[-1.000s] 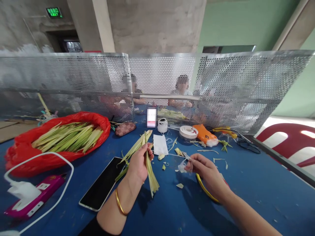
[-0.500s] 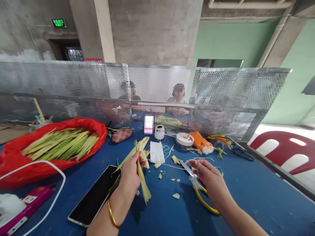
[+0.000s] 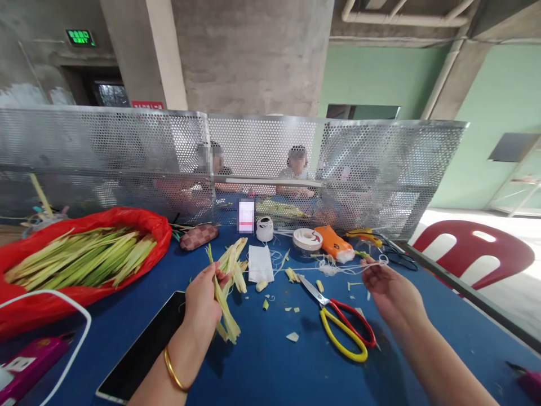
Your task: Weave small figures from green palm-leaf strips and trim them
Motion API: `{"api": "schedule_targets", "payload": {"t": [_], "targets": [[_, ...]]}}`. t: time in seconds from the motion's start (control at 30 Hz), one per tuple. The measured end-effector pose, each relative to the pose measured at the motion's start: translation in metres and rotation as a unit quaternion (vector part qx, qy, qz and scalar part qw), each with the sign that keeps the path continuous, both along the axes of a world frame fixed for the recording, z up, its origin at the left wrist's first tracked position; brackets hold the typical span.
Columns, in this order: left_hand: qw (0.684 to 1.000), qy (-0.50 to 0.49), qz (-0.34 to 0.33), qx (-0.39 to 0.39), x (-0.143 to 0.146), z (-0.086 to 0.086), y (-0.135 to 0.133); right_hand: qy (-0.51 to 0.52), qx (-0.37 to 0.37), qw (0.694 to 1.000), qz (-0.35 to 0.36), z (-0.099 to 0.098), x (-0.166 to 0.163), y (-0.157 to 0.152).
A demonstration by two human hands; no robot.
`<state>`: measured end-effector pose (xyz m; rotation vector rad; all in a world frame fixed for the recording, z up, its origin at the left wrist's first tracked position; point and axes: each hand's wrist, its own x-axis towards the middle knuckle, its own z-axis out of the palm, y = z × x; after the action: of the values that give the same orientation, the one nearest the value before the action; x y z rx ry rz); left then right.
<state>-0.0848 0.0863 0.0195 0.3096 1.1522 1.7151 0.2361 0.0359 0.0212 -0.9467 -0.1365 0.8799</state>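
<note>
Pale green-yellow husk strips (image 3: 227, 321) hang from my left hand (image 3: 203, 296), whose fingers are closed round them. Beside those fingers a loose bunch of dried husk (image 3: 236, 259) fans out. My right hand (image 3: 393, 290), palm partly turned up, pinches thin white string (image 3: 349, 266) at its fingertips. The string runs leftward, with a loose tangle on the table. Scissors (image 3: 323, 300) with one red and one yellow handle lie slightly apart between my hands. A white piece of cloth or paper (image 3: 261, 264) and a white string spool (image 3: 265, 229) are in front of my left hand.
On the left stands a red bag (image 3: 158, 248) of long leaves, near a black tablet-like device (image 3: 146, 349) and a purple power strip (image 3: 34, 366). A tape roll (image 3: 307, 239), an orange packet (image 3: 332, 241) and a phone (image 3: 245, 216) line the back before a perforated metal screen (image 3: 262, 141).
My right hand has moved right, away from the scissors, drawing the white string with it. The scissors now show fully on the table. My left hand still holds the husk; the view has turned slightly right.
</note>
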Motion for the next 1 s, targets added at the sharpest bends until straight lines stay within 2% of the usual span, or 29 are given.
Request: {"api": "schedule_targets", "payload": {"t": [0.17,0.27,0.33,0.4,0.47,0.5,0.57,0.63,0.77,1.0], "targets": [[0.998,0.055,-0.011,-0.003,-0.002,0.007,-0.002,-0.05,0.103,0.988,0.1,0.006,-0.019,-0.007],[0.987,0.157,0.008,0.04,-0.001,0.017,-0.01,-0.065,0.141,0.972,0.175,0.011,-0.033,-0.016],[0.97,0.225,-0.016,0.087,0.003,0.024,-0.022,-0.066,0.139,0.964,0.216,0.014,-0.043,-0.022],[0.949,0.25,-0.151,0.118,0.014,0.029,-0.038,-0.057,0.128,0.957,0.252,0.014,-0.055,-0.028],[0.907,0.217,-0.333,0.135,0.028,0.03,-0.057,-0.05,0.117,0.95,0.284,0.013,-0.068,-0.034],[0.883,0.199,-0.403,0.132,0.035,0.03,-0.066,-0.05,0.11,0.947,0.297,0.011,-0.074,-0.036],[0.842,0.168,-0.497,0.127,0.048,0.026,-0.08,-0.062,0.09,0.943,0.313,0.008,-0.086,-0.041],[0.82,0.152,-0.539,0.121,0.057,0.022,-0.088,-0.087,0.066,0.94,0.323,0.004,-0.095,-0.045],[0.805,0.157,-0.563,0.105,0.062,0.015,-0.09,-0.143,0.032,0.936,0.32,-0.003,-0.104,-0.05],[0.818,0.201,-0.529,0.102,0.066,0.011,-0.086,-0.168,0.05,0.924,0.341,-0.012,-0.108,-0.05]]}}
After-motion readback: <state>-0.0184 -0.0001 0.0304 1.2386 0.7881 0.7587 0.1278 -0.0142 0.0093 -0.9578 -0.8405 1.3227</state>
